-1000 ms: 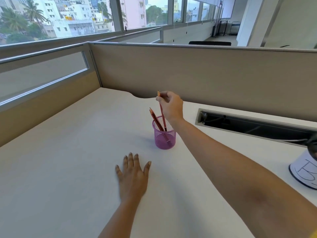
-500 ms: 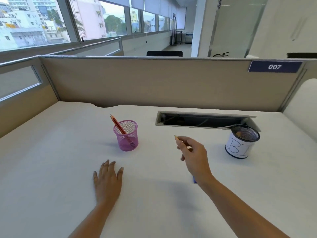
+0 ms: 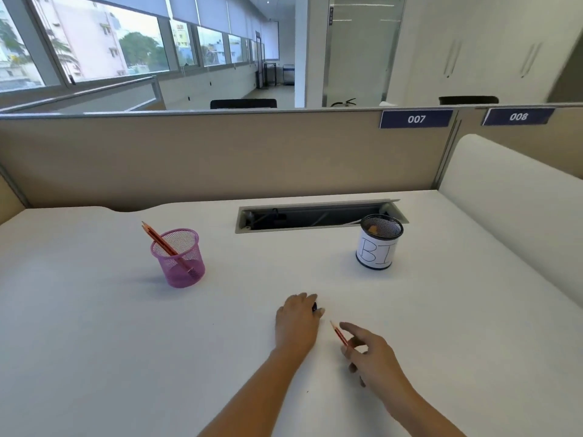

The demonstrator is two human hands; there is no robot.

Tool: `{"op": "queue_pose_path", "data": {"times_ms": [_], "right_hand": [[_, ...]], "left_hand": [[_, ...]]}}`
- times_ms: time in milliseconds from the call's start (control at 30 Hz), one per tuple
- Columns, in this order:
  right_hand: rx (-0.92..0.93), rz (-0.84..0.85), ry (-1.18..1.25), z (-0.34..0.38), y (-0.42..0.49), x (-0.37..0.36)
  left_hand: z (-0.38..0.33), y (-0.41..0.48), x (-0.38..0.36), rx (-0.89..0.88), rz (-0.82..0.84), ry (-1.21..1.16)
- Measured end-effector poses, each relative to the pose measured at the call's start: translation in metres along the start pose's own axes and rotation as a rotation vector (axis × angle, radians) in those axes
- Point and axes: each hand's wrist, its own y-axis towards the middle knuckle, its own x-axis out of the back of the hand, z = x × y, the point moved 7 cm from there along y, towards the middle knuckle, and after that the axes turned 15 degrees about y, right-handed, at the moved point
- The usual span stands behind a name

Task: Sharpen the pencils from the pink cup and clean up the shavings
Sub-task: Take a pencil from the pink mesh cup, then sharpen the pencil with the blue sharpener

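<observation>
1 shift: L hand (image 3: 296, 323) now on sharpener (image 3: 314, 307)

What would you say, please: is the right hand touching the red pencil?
Touching: the head view shows the right hand pinching the red pencil between its fingers.
</observation>
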Motion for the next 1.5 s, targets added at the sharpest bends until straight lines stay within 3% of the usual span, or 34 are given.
{"op": "queue_pose_path", "data": {"times_ms": [67, 233, 433, 600, 867, 1100, 1233, 1400, 1500], "right_hand": [[0.031, -0.033, -0.033, 0.0, -0.005, 0.003], [0.086, -0.09, -0.067, 0.005, -0.011, 0.005], [0.173, -0.066, -0.156, 0.011, -0.014, 0.0], [0.321, -0.1, -0.289, 0.022, -0.017, -0.001], [0.375, -0.167, -0.341, 0.027, -0.022, 0.007], [0.37, -0.113, -0.287, 0.028, -0.026, 0.004], [0.353, -0.118, -0.153, 0.029, -0.029, 0.003], [0.146, -0.043, 0.239, 0.019, -0.027, -0.001], [0.133, 0.024, 0.249, 0.021, -0.029, -0.007]], "left_hand": [[0.0, 0.001, 0.004, 0.037, -0.019, 0.009], [0.009, 0.003, 0.008, 0.152, -0.031, -0.264], [0.036, -0.007, -0.001, 0.414, 0.011, -0.85], [0.034, -0.015, -0.005, 0.455, 0.064, -1.188], [0.036, -0.023, 0.009, 0.489, 0.056, -1.248], [0.018, -0.035, 0.009, 0.401, 0.167, -1.205], [0.007, -0.047, 0.008, 0.4, 0.143, -1.268], [-0.006, -0.063, 0.01, 0.367, 0.194, -1.554], [-0.001, -0.064, 0.016, 0.392, 0.131, -1.646]]}}
